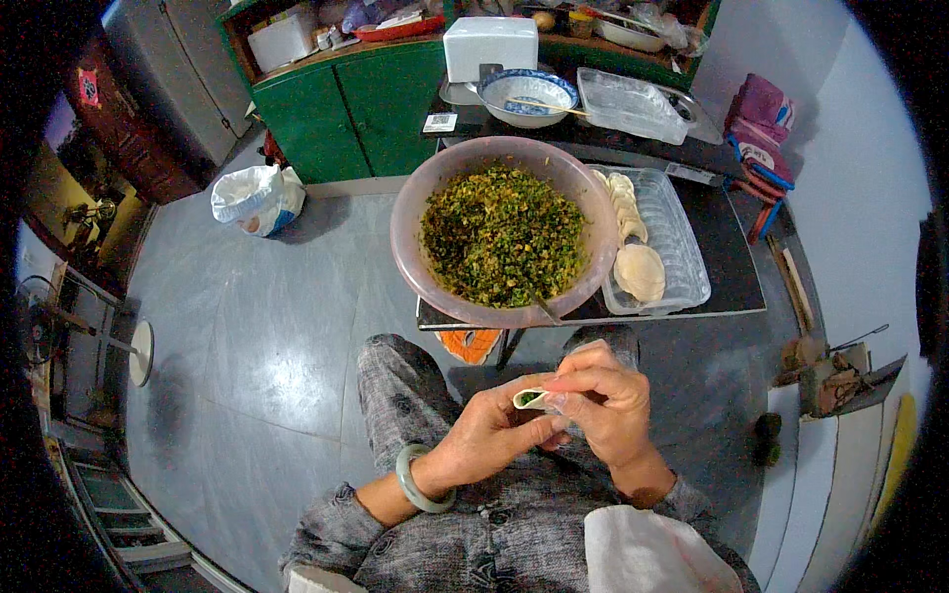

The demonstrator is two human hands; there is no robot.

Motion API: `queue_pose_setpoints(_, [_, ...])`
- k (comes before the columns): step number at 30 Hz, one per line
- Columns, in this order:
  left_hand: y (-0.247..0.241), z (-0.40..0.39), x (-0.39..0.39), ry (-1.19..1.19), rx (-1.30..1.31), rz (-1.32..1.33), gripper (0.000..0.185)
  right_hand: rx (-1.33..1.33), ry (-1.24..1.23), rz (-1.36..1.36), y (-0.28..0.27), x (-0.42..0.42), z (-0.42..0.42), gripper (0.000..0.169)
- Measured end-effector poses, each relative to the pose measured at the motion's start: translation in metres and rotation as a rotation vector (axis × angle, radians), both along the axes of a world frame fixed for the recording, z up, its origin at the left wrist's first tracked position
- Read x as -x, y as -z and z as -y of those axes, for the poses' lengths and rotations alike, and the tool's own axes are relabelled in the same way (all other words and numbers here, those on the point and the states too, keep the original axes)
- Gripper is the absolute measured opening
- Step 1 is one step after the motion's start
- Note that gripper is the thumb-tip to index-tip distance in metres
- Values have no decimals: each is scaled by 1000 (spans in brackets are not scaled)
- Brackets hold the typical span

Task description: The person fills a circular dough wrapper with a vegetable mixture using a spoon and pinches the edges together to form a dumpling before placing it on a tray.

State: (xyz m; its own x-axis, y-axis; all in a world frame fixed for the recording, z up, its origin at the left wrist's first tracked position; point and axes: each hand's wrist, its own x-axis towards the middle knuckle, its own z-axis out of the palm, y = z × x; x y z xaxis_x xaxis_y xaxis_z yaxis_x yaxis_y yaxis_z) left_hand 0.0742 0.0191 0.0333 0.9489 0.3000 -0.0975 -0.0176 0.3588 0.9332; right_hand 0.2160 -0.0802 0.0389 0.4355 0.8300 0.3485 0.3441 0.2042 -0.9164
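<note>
Above my lap, my left hand (493, 426) and my right hand (604, 396) both hold one folded dumpling wrapper (530, 399). Green filling shows at its unclosed left end, while the fingers hide its right part. In front of my knees, a large pinkish plastic basin (408, 259) holds chopped green and yellow filling (504, 237); a metal utensil handle (545, 305) leans at its near rim. Right of it lies a clear plastic tray (686, 244) with a stack of round dough wrappers (639, 273) and a row of folded dumplings (624, 204) behind them.
Behind the basin stand a blue-and-white bowl (528, 96) with chopsticks, another clear tray (630, 104) and a white foam box (489, 48). The black table's near edge (726, 314) lies beyond my knees. A lined bin (256, 199) stands on the floor at left.
</note>
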Motion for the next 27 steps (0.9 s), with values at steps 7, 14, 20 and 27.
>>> queue_pose_setpoints(7, [6,0,0,-69,-70,-28,31,42,7,178,-8,3,-4,25])
queue_pose_setpoints(14, [6,0,-2,-29,-126,-61,29,-40,-69,84,13,-1,-5,18])
queue_pose_setpoints(20, [21,-1,-2,-37,-82,3,26,34,-36,45,6,3,-6,19])
queue_pose_setpoints(27, [28,-3,0,-40,-278,-139,18,-19,-95,374,5,2,-10,19])
